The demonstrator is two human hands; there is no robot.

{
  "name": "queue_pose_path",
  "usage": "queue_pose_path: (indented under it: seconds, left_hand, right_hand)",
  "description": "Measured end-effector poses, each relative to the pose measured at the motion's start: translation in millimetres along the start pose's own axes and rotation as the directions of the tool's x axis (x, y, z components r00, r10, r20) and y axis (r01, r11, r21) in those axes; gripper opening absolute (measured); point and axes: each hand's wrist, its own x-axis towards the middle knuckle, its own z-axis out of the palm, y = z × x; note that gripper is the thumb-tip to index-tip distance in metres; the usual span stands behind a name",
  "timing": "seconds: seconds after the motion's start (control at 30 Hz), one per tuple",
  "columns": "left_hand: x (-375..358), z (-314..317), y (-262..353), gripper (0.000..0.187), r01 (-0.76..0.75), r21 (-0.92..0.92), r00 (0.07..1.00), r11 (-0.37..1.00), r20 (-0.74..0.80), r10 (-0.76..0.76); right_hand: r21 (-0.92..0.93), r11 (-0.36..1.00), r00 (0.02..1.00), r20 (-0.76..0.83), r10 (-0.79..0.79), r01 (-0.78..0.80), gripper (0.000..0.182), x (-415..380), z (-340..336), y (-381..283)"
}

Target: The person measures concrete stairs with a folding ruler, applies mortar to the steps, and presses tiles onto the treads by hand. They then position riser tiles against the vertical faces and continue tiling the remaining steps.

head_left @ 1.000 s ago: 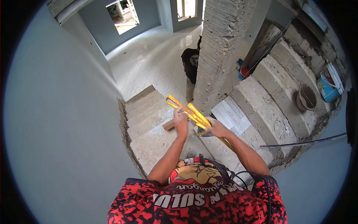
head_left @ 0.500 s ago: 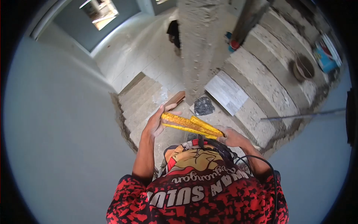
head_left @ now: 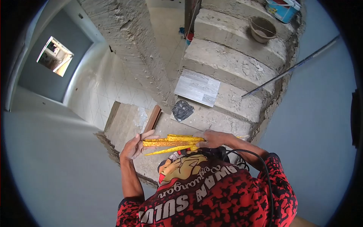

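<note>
- Strip (head_left: 172, 143): folded, between the hands; the right hand (head_left: 212, 139) has its fingers closed on one end.
- Left hand (head_left: 132, 147): fingers spread at the opposite end; contact cannot be confirmed.
- Slackened right fingers may let the folds spring apart.
- Loose tail (head_left: 162, 151), bodyward of the left fingers, may tangle.
- Cable (head_left: 269, 177), bodyward of the right fingers, may snag the strip.
</note>
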Motion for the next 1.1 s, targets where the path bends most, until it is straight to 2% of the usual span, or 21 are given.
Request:
queue_pose_path:
  seconds: [0.03,0.1,0.17,0.23,0.27,0.3,0.33,0.37,0.4,0.47,0.53,0.6,0.63,0.7,0.73,0.77,0.83,0.9,0.97,1.03,1.1]
  left_hand:
    - [0.4,-2.1,-0.3,0.071,0.006,0.008,1.000,1.000,0.016,-0.006]
    - [-1.8,-7.5,-4.4,0.070,-0.053,0.191,0.995,0.980,0.091,0.036]
    - [-2.9,-14.1,-8.5,0.068,-0.043,0.194,0.997,0.980,0.075,0.028]
    - [3.1,-7.7,-3.8,0.063,-0.086,0.330,0.996,0.940,0.062,0.070]
    - [-0.4,-3.2,-1.1,0.052,-0.005,0.350,0.999,0.937,-0.047,0.023]
    - [4.1,-9.1,-2.5,0.052,-0.006,0.351,0.998,0.936,-0.049,0.025]
    - [9.3,-18.0,-7.0,0.048,0.029,0.457,0.993,0.889,-0.117,0.028]
    - [12.1,-26.5,-9.5,0.043,0.070,0.553,0.982,0.830,-0.186,0.041]
    - [14.4,-20.4,-7.5,0.035,0.042,0.577,0.959,0.815,-0.252,0.128]
    - [13.1,-15.8,0.3,0.033,0.056,0.523,0.921,0.851,-0.355,0.158]
    - [8.9,-13.5,6.5,0.031,0.064,0.448,0.857,0.892,-0.483,0.182]
    - [5.7,-11.6,12.2,0.028,-0.079,0.474,0.863,0.877,-0.407,0.298]
    - [2.9,-9.9,13.3,0.028,-0.083,0.460,0.837,0.884,-0.449,0.312]
    - [2.5,-6.1,17.2,0.028,-0.094,0.500,0.879,0.861,-0.365,0.308]
    - [2.6,-5.9,19.2,0.028,-0.100,0.490,0.862,0.866,-0.391,0.321]
    - [1.9,-6.0,20.4,0.030,-0.086,0.509,0.883,0.857,-0.359,0.302]
    - [-1.6,-6.6,23.3,0.033,-0.073,0.514,0.894,0.855,-0.346,0.285]
    - [-6.7,-3.1,26.7,0.039,-0.002,0.577,0.901,0.817,-0.353,0.251]
    - [-12.2,-0.2,30.0,0.041,-0.038,0.520,0.883,0.853,-0.382,0.272]
    - [-15.2,-1.5,27.3,0.042,-0.081,0.636,0.842,0.768,-0.368,0.394]
    - [-17.3,1.4,25.4,0.037,-0.072,0.643,0.831,0.763,-0.384,0.402]
  right_hand:
    - [0.012,1.000,1.000,0.003,-0.002,0.002,0.039,-1.1,-0.5,-1.0]
    - [0.030,0.999,1.000,-0.008,-0.025,0.025,0.037,3.3,2.7,9.2]
    - [0.046,0.998,0.999,-0.015,-0.051,0.052,0.036,6.4,3.3,11.1]
    - [0.011,0.997,0.996,0.046,-0.073,0.073,0.038,9.1,2.1,7.0]
    - [0.009,0.997,0.996,0.042,-0.073,0.073,0.038,10.8,1.6,3.3]
    - [0.009,0.996,0.994,0.055,-0.093,0.093,0.038,12.7,1.4,-3.2]
    - [0.007,0.993,0.991,0.072,-0.116,0.116,0.039,14.4,0.3,-9.1]
    - [0.003,0.992,0.989,0.082,-0.122,0.122,0.039,15.6,-2.9,-13.7]
    - [0.026,0.993,0.990,0.080,-0.119,0.117,0.040,17.0,-5.5,-18.7]
    - [0.045,0.991,0.985,0.107,-0.133,0.129,0.040,21.3,-10.6,-24.8]
    - [0.059,0.995,0.996,0.039,-0.079,0.076,0.043,22.7,-16.7,-22.9]
    - [0.041,0.997,0.995,0.078,-0.067,0.064,0.044,24.5,-21.3,-22.6]
    - [0.024,0.999,0.997,0.068,-0.034,0.032,0.046,27.9,-23.6,-22.2]
    - [0.015,0.999,0.993,0.109,-0.041,0.039,0.047,32.7,-19.0,-21.2]
    - [0.019,1.000,0.994,0.105,-0.027,0.025,0.048,34.7,-15.9,-21.5]
    - [0.009,0.999,0.990,0.135,-0.035,0.034,0.048,38.1,-13.0,-22.4]
    - [0.001,0.998,0.998,0.041,-0.055,0.055,0.050,44.7,-7.8,-23.2]
    - [0.047,0.999,0.996,0.088,-0.030,0.026,0.051,51.0,-10.1,-19.9]
    - [0.093,0.996,0.992,0.125,0.005,-0.017,0.052,57.2,-15.4,-18.8]
    - [-0.004,0.999,0.979,0.197,0.051,-0.051,0.051,58.6,-18.6,-17.8]
    - [-0.022,0.999,0.973,0.224,0.053,-0.049,0.050,62.7,-17.8,-17.4]
